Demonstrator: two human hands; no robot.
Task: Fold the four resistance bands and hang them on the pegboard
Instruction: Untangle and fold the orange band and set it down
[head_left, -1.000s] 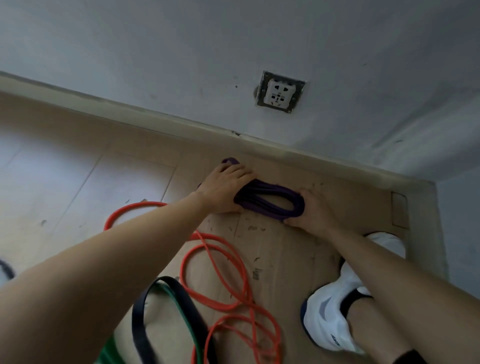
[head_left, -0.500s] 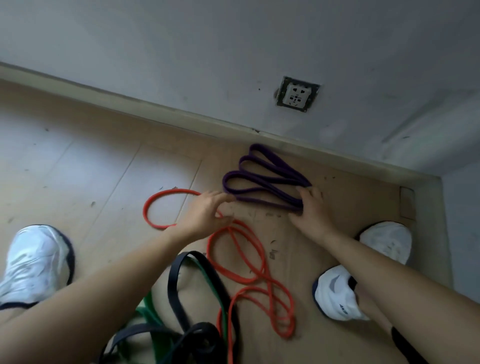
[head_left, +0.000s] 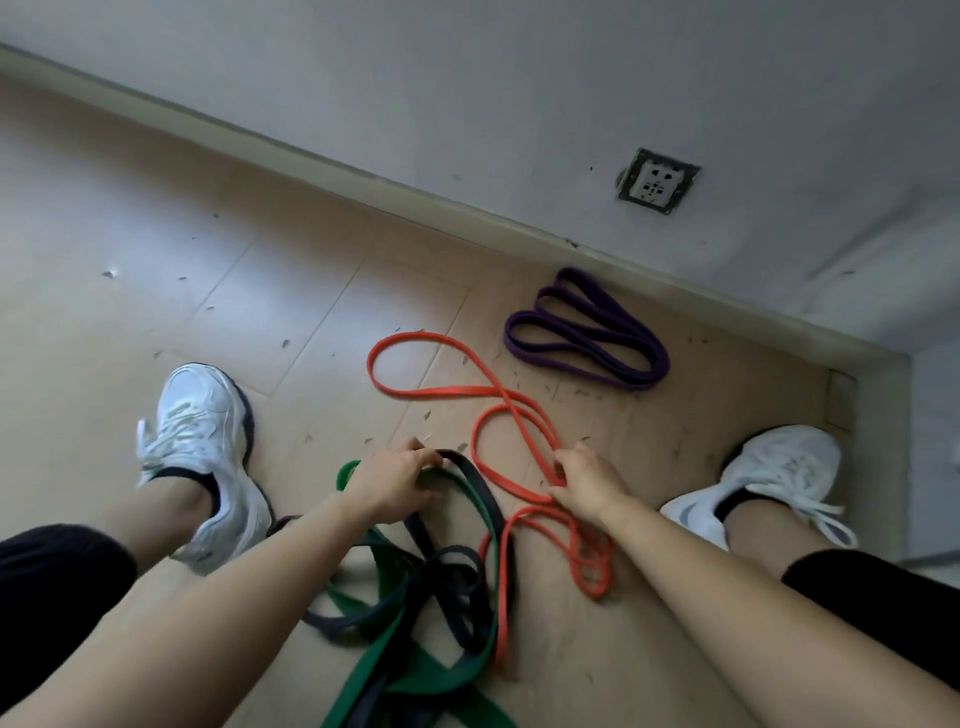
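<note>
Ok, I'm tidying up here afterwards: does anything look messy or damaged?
The green band, black band and orange band lie tangled over one another on the floor, which is dotted with small scraps. The wall socket has a dark, rough surround, as if unfinished.

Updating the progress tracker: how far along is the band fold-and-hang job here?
Done: only the purple band lies folded, by the wall. In hand: the right hand pinches the orange band, which lies in loose loops; the left hand sits on the tangled green band and black band, grip unclear. Left: fold those three, then hang all four; no pegboard is in view.
</note>
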